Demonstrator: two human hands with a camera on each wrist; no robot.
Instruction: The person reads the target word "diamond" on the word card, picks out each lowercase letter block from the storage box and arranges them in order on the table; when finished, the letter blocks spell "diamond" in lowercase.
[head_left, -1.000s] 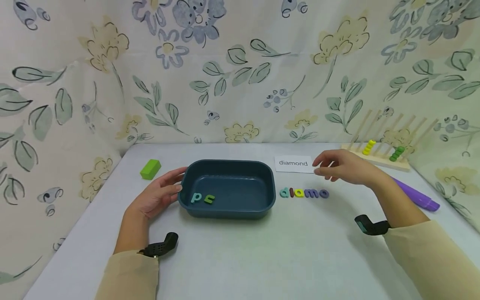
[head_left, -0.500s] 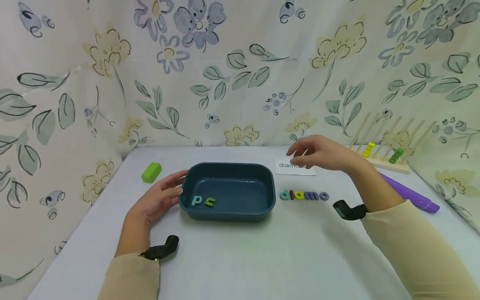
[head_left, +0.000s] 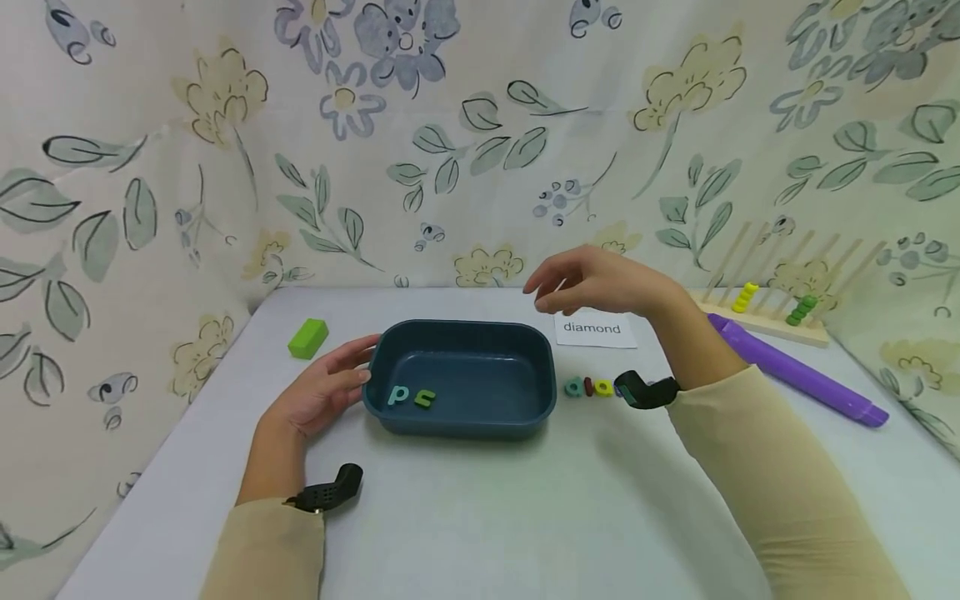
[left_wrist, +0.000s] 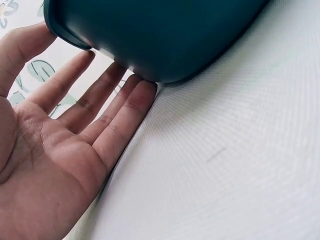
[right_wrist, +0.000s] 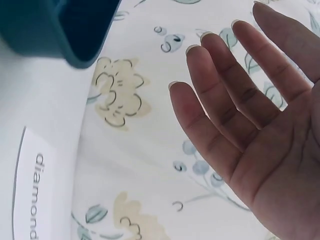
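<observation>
My left hand (head_left: 324, 385) rests at the left side of a dark teal tray (head_left: 457, 429). In the left wrist view its fairly straight fingertips touch the tray's outer wall. Inside the tray lie a light teal letter p (head_left: 398, 395) and a green letter (head_left: 424, 398), which looks like an n. My right hand (head_left: 600, 282) hovers beyond the tray's far right corner, fingers relaxed and holding nothing, as the right wrist view also shows. Below it lies a white card (head_left: 596, 331) printed "diamond". In front of the card stands a row of coloured letters (head_left: 603, 387), partly hidden by the right wrist camera.
A green block (head_left: 308, 339) lies at the back left. On the right are a purple tube-like object (head_left: 802, 375) and a wooden peg rack (head_left: 780, 323) with yellow and green beads. A flowered cloth (head_left: 480, 150) hangs behind the table.
My right hand has moved left and up, from the card's right edge to above its left end, near the tray. The left hand stays at the tray.
</observation>
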